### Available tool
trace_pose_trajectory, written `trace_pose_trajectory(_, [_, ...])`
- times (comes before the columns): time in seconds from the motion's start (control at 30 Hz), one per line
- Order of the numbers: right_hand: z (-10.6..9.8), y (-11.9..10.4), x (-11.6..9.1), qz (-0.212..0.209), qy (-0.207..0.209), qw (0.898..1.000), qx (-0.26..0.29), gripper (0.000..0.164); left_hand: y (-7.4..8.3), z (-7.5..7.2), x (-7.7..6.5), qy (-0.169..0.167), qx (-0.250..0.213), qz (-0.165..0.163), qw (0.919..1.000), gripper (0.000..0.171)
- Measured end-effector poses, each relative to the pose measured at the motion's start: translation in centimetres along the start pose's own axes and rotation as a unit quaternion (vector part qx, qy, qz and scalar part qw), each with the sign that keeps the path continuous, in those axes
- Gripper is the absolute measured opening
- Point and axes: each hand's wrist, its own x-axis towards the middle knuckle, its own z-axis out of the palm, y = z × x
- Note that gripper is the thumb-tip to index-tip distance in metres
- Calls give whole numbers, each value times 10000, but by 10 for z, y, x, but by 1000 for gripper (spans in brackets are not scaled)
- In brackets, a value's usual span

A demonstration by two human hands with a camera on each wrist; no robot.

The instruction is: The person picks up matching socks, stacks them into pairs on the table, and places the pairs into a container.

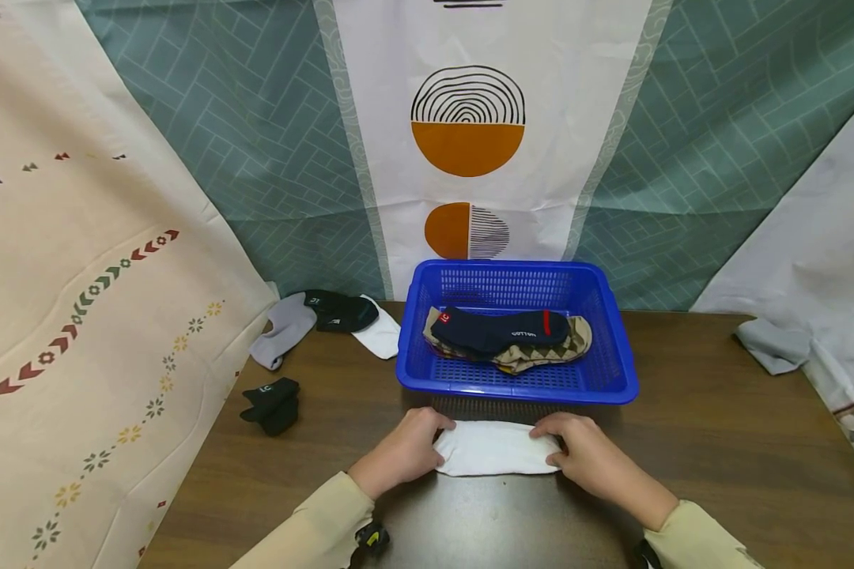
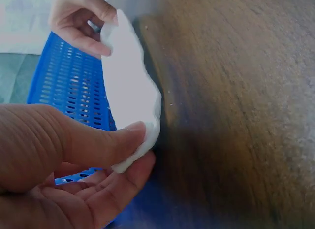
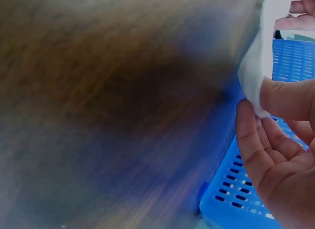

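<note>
A white sock [image 1: 496, 448] is stretched out flat between my two hands, just in front of the blue basket [image 1: 515, 390]. My left hand [image 1: 407, 450] pinches its left end between thumb and fingers, as the left wrist view shows close up. On the other end, my right hand [image 1: 587, 458] has the same kind of pinch. In both wrist views the sock [image 2: 129, 83] appears raised on edge, apart from the table surface. Inside the basket lies a dark navy sock [image 1: 498, 332] with red marks, on top of beige patterned socks [image 1: 580, 338].
Left of the basket lie a grey sock [image 1: 285, 328], a black sock [image 1: 338, 310] and another white sock [image 1: 380, 330]. A dark folded sock [image 1: 273, 407] sits nearer on the brown table [image 1: 719, 442]. Another grey sock [image 1: 776, 345] is far right. Patterned cloth [image 1: 256, 118] hangs behind.
</note>
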Motion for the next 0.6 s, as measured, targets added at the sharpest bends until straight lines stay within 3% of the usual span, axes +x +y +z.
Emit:
trace_pose_trajectory(0.13, [-1,1,-2,-68,-95,9998,-173,33,0,1,-2,-130,140,-75,9998,47])
trace_pose_trajectory(0.23, [-4,-1,-5,-84,-69,9991,-417,29,2,0,-4,43,273,-73,9996,42])
trace_pose_trajectory(0.4, [-10,-8,-8,-307,228,9965,-748,25,12,-4,-6,552,307,181,9978,31])
trace_pose_trajectory(0.6, [-2,-11,-10,-955,198,9909,-928,33,18,3,-3,445,484,602,9960,14])
